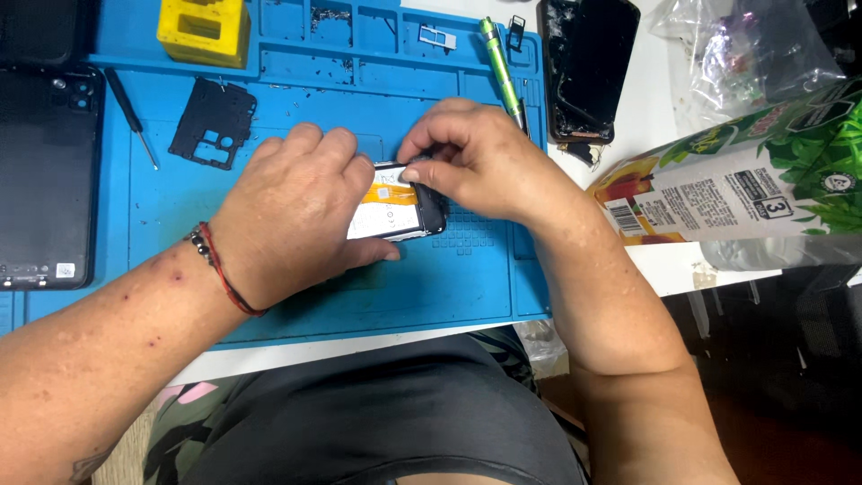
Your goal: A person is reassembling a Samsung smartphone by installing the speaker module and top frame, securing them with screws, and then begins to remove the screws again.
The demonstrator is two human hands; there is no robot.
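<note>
Centre of frame, on the blue mat [269, 296]: opened phone [400, 211], battery side up. Left hand [296, 211] clasps its body from the left. Right hand [471, 157] pinches its top right edge, fingers closed tight. Black cover plate [214, 121] lies at upper left; green screwdriver [501, 67] at upper centre.

You are looking steeply down from head height, close above the blue repair mat [296, 296], facing away from your lap.
</note>
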